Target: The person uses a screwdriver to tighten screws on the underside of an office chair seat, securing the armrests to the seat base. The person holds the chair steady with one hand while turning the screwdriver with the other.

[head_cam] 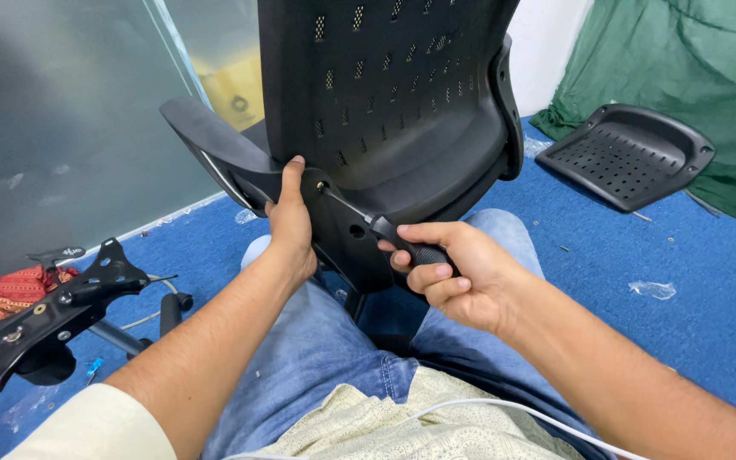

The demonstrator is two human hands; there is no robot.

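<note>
A black perforated chair backrest stands upright between my knees, with an armrest sticking out to the left. My left hand grips the lower left edge of the backrest bracket, thumb up against it. My right hand is closed round the black handle of a screwdriver. Its shaft runs up-left to a brass-coloured screw in the bracket. Another open hole in the bracket shows just below the shaft.
A black metal chair mechanism plate and wheeled base lie on the blue carpet at left, beside red cloth. A black perforated seat shell rests at right against green fabric. A white cable crosses my lap.
</note>
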